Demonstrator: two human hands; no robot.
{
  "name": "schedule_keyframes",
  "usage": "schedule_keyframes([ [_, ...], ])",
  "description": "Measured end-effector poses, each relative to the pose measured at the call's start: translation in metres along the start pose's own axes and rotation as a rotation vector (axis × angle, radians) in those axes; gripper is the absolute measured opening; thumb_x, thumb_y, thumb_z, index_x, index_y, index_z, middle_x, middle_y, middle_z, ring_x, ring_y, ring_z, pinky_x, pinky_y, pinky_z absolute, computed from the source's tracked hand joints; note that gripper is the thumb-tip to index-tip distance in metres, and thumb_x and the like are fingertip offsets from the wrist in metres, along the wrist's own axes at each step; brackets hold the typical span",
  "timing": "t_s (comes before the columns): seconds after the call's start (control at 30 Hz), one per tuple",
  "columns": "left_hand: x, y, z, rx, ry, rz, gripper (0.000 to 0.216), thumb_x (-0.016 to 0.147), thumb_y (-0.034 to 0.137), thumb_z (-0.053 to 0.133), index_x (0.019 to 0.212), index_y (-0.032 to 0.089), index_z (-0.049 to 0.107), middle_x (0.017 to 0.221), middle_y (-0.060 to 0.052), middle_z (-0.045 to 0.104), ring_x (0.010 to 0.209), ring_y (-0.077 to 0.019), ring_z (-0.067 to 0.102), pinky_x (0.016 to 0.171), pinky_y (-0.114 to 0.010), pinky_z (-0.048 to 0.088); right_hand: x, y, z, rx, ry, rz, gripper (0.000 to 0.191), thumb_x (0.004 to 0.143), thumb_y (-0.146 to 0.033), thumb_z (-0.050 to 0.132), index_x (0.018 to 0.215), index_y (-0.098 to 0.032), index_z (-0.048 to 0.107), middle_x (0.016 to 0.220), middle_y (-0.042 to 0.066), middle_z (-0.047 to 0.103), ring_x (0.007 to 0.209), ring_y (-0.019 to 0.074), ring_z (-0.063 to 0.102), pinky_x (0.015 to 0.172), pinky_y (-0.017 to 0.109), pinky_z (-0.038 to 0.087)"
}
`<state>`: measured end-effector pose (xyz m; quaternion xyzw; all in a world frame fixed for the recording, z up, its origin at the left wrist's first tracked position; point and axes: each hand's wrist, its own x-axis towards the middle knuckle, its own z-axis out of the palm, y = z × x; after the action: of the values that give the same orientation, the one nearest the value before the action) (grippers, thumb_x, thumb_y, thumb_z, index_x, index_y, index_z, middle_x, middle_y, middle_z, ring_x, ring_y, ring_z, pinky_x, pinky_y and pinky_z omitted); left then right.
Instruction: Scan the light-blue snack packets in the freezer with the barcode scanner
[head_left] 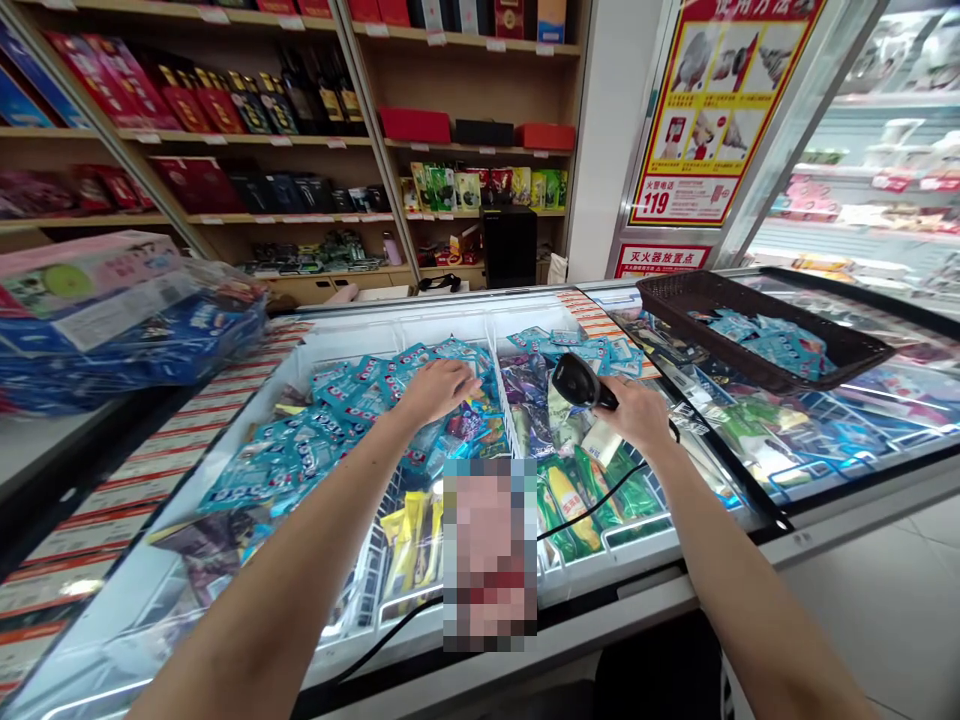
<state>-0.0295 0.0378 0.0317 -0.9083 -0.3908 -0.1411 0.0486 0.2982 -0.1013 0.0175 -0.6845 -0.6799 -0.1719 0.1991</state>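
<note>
My right hand (637, 412) is wrapped round a black handheld barcode scanner (576, 380), whose head points up and to the left. A black cable (592, 508) trails from it. My left hand (442, 388) is over the blue ice-cream packets (300, 450) in the chest freezer, back upward, fingers loosely bent and a little apart. Nothing shows in it, and whether its fingertips touch a packet is unclear. More blue packets (600, 350) lie in the compartment beyond the scanner. Green corn-shaped ice-cream packets (574, 505) are below it, and yellow packets (409, 545) lie nearer the front.
A dark brown basket (862, 365) holding several blue packets rests on the freezer at right. Stacked cartons (112, 310) in plastic wrap stand at left. White wire dividers split the freezer. Shelves (262, 140) with bottles and boxes line the back. A pixelated patch hides the front middle.
</note>
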Motion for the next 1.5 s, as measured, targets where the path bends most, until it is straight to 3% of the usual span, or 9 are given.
schedule_keyframes([
  [0.23, 0.022, 0.015, 0.004, 0.153, 0.047, -0.142, 0.03, 0.087, 0.04, 0.041, 0.086, 0.025, 0.067, 0.098, -0.009, 0.063, 0.101, -0.0281, 0.053, 0.088, -0.044, 0.04, 0.003, 0.0, 0.002, -0.003, -0.01, 0.068, 0.037, 0.077, -0.042, 0.058, 0.11, -0.026, 0.063, 0.088, 0.005, 0.067, 0.079, 0.0202, 0.06, 0.059, 0.026, 0.032],
  [0.4, 0.032, 0.025, 0.022, 0.161, 0.176, -0.167, 0.033, 0.089, 0.036, 0.038, 0.104, 0.022, 0.063, 0.112, -0.01, 0.059, 0.105, -0.0272, 0.053, 0.095, -0.045, 0.037, 0.006, 0.002, 0.005, 0.001, 0.016, 0.153, 0.037, 0.076, -0.042, 0.058, 0.11, -0.027, 0.062, 0.09, 0.004, 0.068, 0.079, 0.0205, 0.061, 0.059, 0.026, 0.033],
  [0.57, 0.06, 0.024, 0.038, 0.036, 0.198, -0.16, 0.039, 0.091, 0.038, 0.035, 0.118, 0.023, 0.058, 0.127, -0.01, 0.053, 0.116, -0.0265, 0.05, 0.108, -0.048, 0.024, 0.011, 0.007, 0.003, -0.002, 0.023, 0.295, 0.036, 0.078, -0.045, 0.055, 0.107, -0.026, 0.063, 0.09, 0.005, 0.069, 0.078, 0.0209, 0.062, 0.059, 0.027, 0.033],
  [0.67, 0.082, 0.025, 0.047, -0.041, 0.167, -0.188, 0.046, 0.092, 0.044, 0.031, 0.127, 0.024, 0.051, 0.135, -0.011, 0.047, 0.126, -0.029, 0.042, 0.109, -0.053, 0.02, 0.013, 0.008, 0.002, -0.016, -0.004, 0.35, 0.037, 0.078, -0.049, 0.055, 0.106, -0.026, 0.063, 0.085, 0.005, 0.068, 0.076, 0.0214, 0.062, 0.058, 0.027, 0.033],
  [0.73, 0.097, 0.028, 0.052, -0.127, 0.104, -0.206, 0.051, 0.092, 0.049, 0.026, 0.134, 0.026, 0.044, 0.143, -0.011, 0.039, 0.132, -0.0316, 0.034, 0.107, -0.053, 0.026, 0.014, 0.008, 0.002, -0.023, -0.025, 0.362, 0.037, 0.078, -0.05, 0.055, 0.106, -0.028, 0.063, 0.084, 0.004, 0.068, 0.074, 0.0216, 0.062, 0.057, 0.028, 0.033],
  [0.9, 0.133, 0.036, 0.061, -0.251, 0.0, -0.177, 0.06, 0.088, 0.063, 0.02, 0.139, 0.035, 0.036, 0.154, -0.002, 0.019, 0.14, -0.0393, 0.012, 0.106, -0.062, 0.02, 0.017, 0.007, 0.003, -0.03, -0.065, 0.378, 0.036, 0.076, -0.049, 0.057, 0.105, -0.029, 0.063, 0.082, 0.004, 0.068, 0.07, 0.0213, 0.061, 0.057, 0.028, 0.033],
  [1.1, 0.167, 0.049, 0.066, -0.258, -0.159, -0.127, 0.065, 0.083, 0.07, 0.019, 0.14, 0.041, 0.03, 0.153, 0.005, 0.019, 0.139, -0.0448, 0.004, 0.1, -0.074, 0.007, 0.018, 0.005, 0.001, -0.034, -0.063, 0.341, 0.036, 0.077, -0.049, 0.055, 0.105, -0.029, 0.064, 0.077, 0.003, 0.067, 0.069, 0.0202, 0.061, 0.056, 0.027, 0.033],
  [1.27, 0.159, 0.053, 0.068, -0.249, -0.248, -0.043, 0.065, 0.082, 0.071, 0.02, 0.14, 0.043, 0.028, 0.15, 0.004, 0.028, 0.138, -0.043, 0.012, 0.101, -0.072, 0.009, 0.018, 0.003, -0.001, -0.013, -0.048, 0.347, 0.034, 0.076, -0.048, 0.057, 0.105, -0.031, 0.064, 0.08, 0.002, 0.068, 0.069, 0.0202, 0.061, 0.055, 0.027, 0.032],
  [1.5, 0.098, 0.072, 0.047, -0.222, -0.215, 0.049, 0.061, 0.083, 0.07, 0.02, 0.138, 0.045, 0.031, 0.148, 0.007, 0.032, 0.137, -0.0379, 0.018, 0.106, -0.063, 0.014, 0.015, 0.005, -0.003, 0.008, -0.025, 0.336, 0.036, 0.076, -0.048, 0.057, 0.106, -0.029, 0.064, 0.081, 0.004, 0.069, 0.073, 0.0218, 0.062, 0.057, 0.028, 0.031],
])
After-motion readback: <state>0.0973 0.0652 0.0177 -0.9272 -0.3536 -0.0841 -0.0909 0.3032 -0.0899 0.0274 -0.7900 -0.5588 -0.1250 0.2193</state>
